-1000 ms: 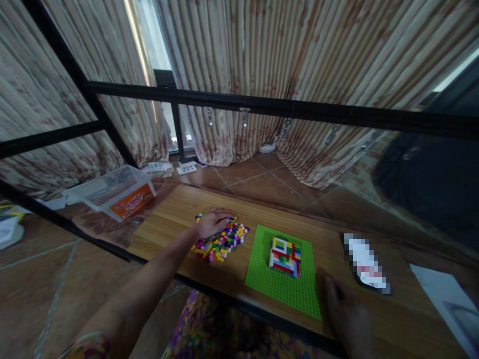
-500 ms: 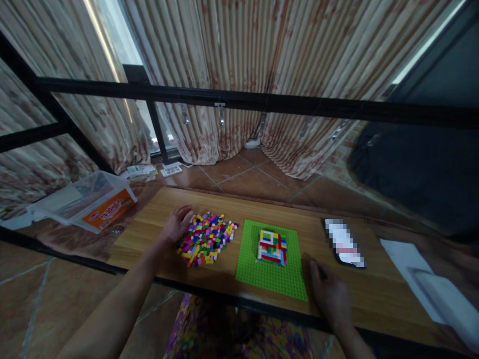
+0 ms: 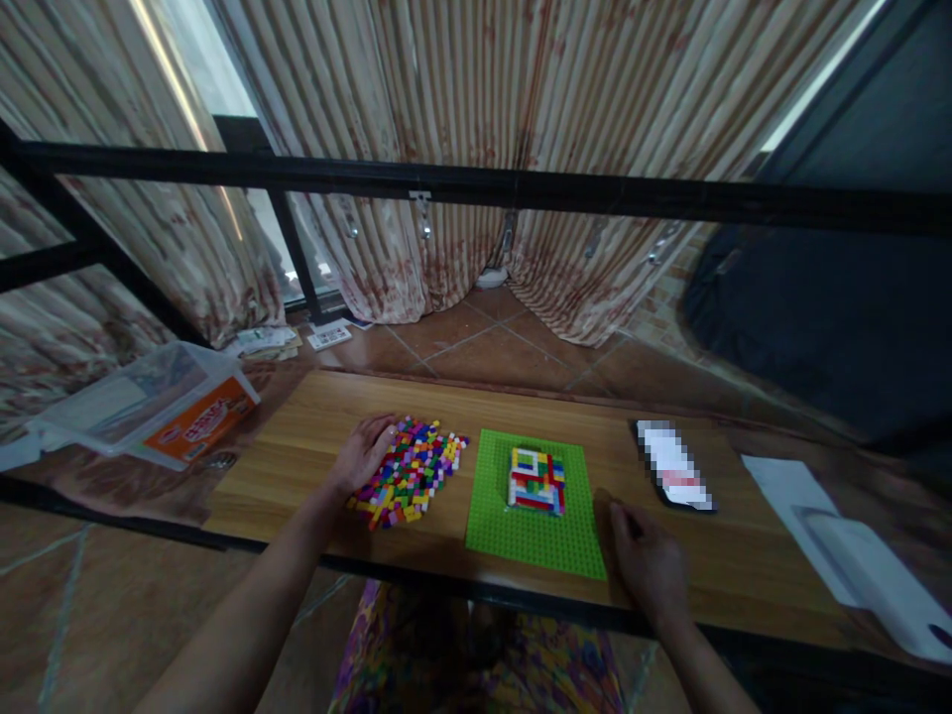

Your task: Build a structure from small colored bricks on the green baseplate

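My left hand [image 3: 365, 451] rests on the left edge of a pile of small multicoloured toy bricks [image 3: 420, 471], its fingers stretched over them. A tiny white spot shows by its fingertips; whether that is a loose brick is unclear. On a green studded baseplate [image 3: 491, 540] stands a low block of red, white, yellow and blue bricks [image 3: 536, 483]. Just right of the baseplate, my right hand [image 3: 649, 560] lies on the wooden table with curled fingers pressed together. Anything inside that hand is hidden.
A phone [image 3: 675, 466] lies beyond my right hand. White sheet-like items [image 3: 825, 535] are at the table's right end. A clear plastic box [image 3: 171, 407] with an orange label sits at the left. A black metal bar [image 3: 476, 183] crosses in front of the curtains.
The view has shifted slightly. My left hand has moved a little right, further over the brick pile. My right hand stays curled beside the baseplate.
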The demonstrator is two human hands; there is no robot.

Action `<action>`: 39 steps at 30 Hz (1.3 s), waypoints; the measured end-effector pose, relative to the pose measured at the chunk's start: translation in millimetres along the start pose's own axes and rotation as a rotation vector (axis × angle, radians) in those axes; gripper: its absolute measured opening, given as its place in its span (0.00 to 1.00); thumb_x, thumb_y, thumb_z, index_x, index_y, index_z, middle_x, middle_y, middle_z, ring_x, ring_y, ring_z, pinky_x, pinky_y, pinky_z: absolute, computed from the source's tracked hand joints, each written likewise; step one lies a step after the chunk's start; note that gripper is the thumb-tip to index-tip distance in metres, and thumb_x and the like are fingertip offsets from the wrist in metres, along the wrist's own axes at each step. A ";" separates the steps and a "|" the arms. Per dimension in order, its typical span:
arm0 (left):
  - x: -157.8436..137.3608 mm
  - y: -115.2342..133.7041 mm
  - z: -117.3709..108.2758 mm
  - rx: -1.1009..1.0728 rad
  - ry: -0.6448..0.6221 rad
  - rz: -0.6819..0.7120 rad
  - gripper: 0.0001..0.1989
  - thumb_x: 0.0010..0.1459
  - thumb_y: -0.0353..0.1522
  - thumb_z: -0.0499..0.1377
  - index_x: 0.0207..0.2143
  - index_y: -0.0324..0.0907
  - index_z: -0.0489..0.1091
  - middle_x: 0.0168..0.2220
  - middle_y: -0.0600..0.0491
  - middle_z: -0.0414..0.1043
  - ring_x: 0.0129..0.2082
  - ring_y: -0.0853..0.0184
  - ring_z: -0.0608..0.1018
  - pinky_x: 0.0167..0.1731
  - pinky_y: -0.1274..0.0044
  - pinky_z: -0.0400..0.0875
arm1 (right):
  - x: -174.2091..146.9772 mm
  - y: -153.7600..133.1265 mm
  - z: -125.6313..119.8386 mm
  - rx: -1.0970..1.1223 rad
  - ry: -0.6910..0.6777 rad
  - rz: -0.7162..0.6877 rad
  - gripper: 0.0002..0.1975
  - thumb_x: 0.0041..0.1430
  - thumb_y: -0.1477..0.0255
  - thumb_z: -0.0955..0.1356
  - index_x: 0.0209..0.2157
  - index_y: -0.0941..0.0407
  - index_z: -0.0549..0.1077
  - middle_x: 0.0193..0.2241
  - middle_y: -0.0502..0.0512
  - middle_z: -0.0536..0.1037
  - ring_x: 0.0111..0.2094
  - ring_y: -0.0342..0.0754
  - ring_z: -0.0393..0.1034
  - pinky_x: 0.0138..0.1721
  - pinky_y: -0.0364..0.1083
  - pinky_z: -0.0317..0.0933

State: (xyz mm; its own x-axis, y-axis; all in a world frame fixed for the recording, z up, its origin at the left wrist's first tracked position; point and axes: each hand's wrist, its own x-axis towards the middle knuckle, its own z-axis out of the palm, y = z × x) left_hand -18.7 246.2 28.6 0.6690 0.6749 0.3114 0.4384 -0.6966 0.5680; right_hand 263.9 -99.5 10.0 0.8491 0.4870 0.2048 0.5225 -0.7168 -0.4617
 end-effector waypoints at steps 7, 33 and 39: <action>-1.8 4.8 -2.3 -0.080 0.037 -0.016 0.26 0.64 0.45 0.44 0.51 0.40 0.70 0.51 0.45 0.72 0.54 0.58 0.72 0.58 0.62 0.63 | 0.8 3.1 0.7 -0.011 -0.017 0.009 0.35 0.59 0.44 0.54 0.38 0.57 0.78 0.31 0.63 0.81 0.30 0.56 0.74 0.29 0.47 0.58; -65.4 61.0 29.0 -0.128 0.646 -0.512 0.22 0.65 0.43 0.45 0.52 0.43 0.66 0.55 0.44 0.67 0.57 0.55 0.68 0.59 0.60 0.61 | -1.0 1.2 -4.5 0.009 -0.032 -0.023 0.37 0.59 0.44 0.53 0.37 0.59 0.78 0.33 0.65 0.81 0.30 0.57 0.74 0.30 0.48 0.60; -60.7 63.9 33.8 -0.151 0.668 -0.516 0.22 0.65 0.43 0.44 0.54 0.42 0.65 0.55 0.44 0.66 0.57 0.57 0.67 0.58 0.62 0.61 | 0.3 3.5 -4.0 0.000 -0.026 -0.034 0.38 0.59 0.43 0.53 0.37 0.60 0.78 0.32 0.65 0.81 0.30 0.57 0.74 0.29 0.48 0.60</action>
State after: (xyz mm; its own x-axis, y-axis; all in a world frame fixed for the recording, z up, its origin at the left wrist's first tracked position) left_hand -11.0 152.6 20.2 -0.1073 0.9334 0.3424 0.4740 -0.2547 0.8429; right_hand 266.3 -103.9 11.8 0.8284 0.5238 0.1982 0.5512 -0.6997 -0.4544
